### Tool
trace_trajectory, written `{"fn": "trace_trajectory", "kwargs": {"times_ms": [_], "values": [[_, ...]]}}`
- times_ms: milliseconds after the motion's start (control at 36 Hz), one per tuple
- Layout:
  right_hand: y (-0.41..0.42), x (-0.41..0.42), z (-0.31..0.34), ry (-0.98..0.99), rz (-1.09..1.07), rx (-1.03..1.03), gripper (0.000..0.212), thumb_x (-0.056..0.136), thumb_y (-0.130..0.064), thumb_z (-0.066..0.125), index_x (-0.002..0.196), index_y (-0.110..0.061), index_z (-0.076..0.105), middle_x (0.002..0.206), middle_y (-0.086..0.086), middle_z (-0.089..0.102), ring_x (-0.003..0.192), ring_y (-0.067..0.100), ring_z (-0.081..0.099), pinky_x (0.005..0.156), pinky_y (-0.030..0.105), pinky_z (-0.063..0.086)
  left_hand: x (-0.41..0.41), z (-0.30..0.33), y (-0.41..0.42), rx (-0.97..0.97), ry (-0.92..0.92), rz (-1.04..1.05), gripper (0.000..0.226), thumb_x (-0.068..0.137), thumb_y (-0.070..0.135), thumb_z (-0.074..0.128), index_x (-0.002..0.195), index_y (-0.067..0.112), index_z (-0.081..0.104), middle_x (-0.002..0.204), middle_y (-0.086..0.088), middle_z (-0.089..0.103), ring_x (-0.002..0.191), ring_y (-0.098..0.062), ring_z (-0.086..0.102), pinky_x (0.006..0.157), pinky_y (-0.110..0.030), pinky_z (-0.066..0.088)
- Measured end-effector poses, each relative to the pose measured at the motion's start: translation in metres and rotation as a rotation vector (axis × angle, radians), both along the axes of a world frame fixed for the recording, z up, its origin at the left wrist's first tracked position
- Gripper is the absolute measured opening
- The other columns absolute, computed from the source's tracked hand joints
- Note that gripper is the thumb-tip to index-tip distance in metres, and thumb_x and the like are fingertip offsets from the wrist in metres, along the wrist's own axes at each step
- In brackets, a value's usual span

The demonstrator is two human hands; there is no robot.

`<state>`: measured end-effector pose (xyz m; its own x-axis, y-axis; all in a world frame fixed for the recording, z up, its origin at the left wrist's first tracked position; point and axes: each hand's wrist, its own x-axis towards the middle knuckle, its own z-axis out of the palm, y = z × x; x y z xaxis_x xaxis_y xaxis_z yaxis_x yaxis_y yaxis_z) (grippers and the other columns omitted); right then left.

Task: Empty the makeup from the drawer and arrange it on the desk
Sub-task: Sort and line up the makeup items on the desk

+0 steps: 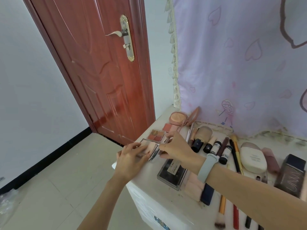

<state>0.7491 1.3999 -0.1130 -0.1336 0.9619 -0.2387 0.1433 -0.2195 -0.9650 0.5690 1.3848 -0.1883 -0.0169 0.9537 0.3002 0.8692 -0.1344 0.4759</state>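
Observation:
Makeup lies spread over the white desk [149,186]. At its left edge my left hand [131,158] and my right hand [176,146] both hold a clear-cased pale pink palette [150,146], fingers curled on its sides. Just behind it sit a red eyeshadow palette [156,136], a blush palette [171,127] and a round peach powder compact [178,117]. A dark rectangular case [172,173] lies below my right wrist. No drawer is visible.
To the right lie several tubes and lipsticks [216,146], a white oval bottle [253,157], a dark box [292,176], and brushes and pencils [222,209] near the front edge. A lilac curtain [240,63] hangs behind. A red door [99,63] and tiled floor are left.

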Motion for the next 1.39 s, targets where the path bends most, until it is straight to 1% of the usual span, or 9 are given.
{"fn": "trace_trajectory", "kwargs": {"times_ms": [167,444,556,639,833,972,1111,1250,1389], "values": [[0.001,0.003,-0.006,0.050,-0.030,0.020,0.044,0.077,-0.001,0.066,0.112,-0.015,0.042,0.106,0.006,0.047,0.105,0.026,0.058,0.074,0.034,0.058,0.000,-0.002,0.004,-0.008,0.001,-0.086,0.035,0.090,0.036,0.059,0.125,0.032,0.059,0.139,0.009,0.048,0.126,-0.008,0.046,0.103,-0.035,0.025],[0.007,0.020,-0.007,0.025,-0.025,0.080,0.033,0.086,-0.014,0.063,0.113,-0.019,0.044,0.108,0.004,0.050,0.094,0.023,0.063,0.078,0.033,0.057,0.004,0.003,0.002,-0.037,0.005,-0.181,0.043,0.097,0.034,0.043,0.140,0.034,0.038,0.152,0.014,0.018,0.144,-0.010,0.007,0.112,-0.033,0.007],[0.003,0.041,-0.010,-0.351,0.027,0.341,0.029,0.090,-0.022,0.056,0.118,-0.018,0.051,0.107,-0.004,0.057,0.096,0.012,0.058,0.084,0.022,0.046,0.003,0.001,-0.007,0.024,0.096,-0.248,0.042,0.098,0.028,0.042,0.140,0.034,0.038,0.150,0.015,0.018,0.144,-0.013,0.007,0.114,-0.040,0.009],[-0.007,0.054,-0.015,-0.679,0.199,0.549,0.032,0.092,-0.032,0.051,0.120,-0.019,0.054,0.119,-0.001,0.058,0.107,0.014,0.052,0.092,0.031,0.042,0.002,0.000,-0.009,0.024,0.110,-0.227,0.041,0.097,0.026,0.048,0.138,0.031,0.043,0.150,0.008,0.030,0.143,-0.013,0.014,0.115,-0.045,0.015],[-0.026,0.052,-0.031,-1.283,0.592,0.598,0.096,0.071,-0.085,0.030,0.146,-0.025,0.016,0.153,0.000,0.020,0.133,0.025,0.024,0.103,0.045,0.020,0.004,0.000,-0.013,0.030,0.081,-0.197,0.047,0.095,0.024,0.052,0.139,0.031,0.039,0.150,0.002,0.032,0.142,-0.016,0.021,0.115,-0.044,0.016],[-0.028,0.046,-0.033,-1.359,0.650,0.545,0.114,0.062,-0.090,0.033,0.147,-0.019,0.006,0.156,0.009,0.003,0.134,0.030,0.022,0.103,0.048,0.019,0.011,0.002,-0.025,0.095,-0.062,-0.115,0.048,0.087,0.012,0.062,0.134,0.019,0.051,0.146,-0.004,0.039,0.133,-0.022,0.039,0.111,-0.042,0.030],[-0.029,0.043,-0.032,-1.298,0.621,0.578,0.103,0.071,-0.079,0.042,0.146,-0.019,0.007,0.152,0.008,0.014,0.130,0.033,0.026,0.104,0.049,0.021,0.019,0.004,-0.040,0.117,-0.341,0.044,0.040,0.088,0.005,0.058,0.127,0.015,0.056,0.138,0.002,0.045,0.121,-0.006,0.043,0.097,-0.003,0.025],[-0.034,0.056,-0.030,-1.074,0.535,0.563,0.099,0.072,-0.076,0.044,0.146,-0.025,0.004,0.154,0.001,0.007,0.138,0.028,0.013,0.110,0.048,0.010,0.031,0.016,-0.054,0.180,-0.549,0.174,0.026,0.090,0.005,0.053,0.109,0.020,0.063,0.106,0.015,0.058,0.097,0.000,0.056,0.082,-0.011,0.043],[-0.043,0.070,-0.015,-0.826,0.421,0.631,0.098,0.074,-0.065,0.056,0.146,-0.029,0.001,0.154,-0.009,0.003,0.136,0.012,0.005,0.112,0.042,0.006,0.053,0.045,-0.067,-0.042,-0.810,0.076,0.020,0.093,0.010,0.051,0.086,0.019,0.067,0.081,0.003,0.070,0.072,-0.014,0.065,0.065,-0.019,0.052]]}}
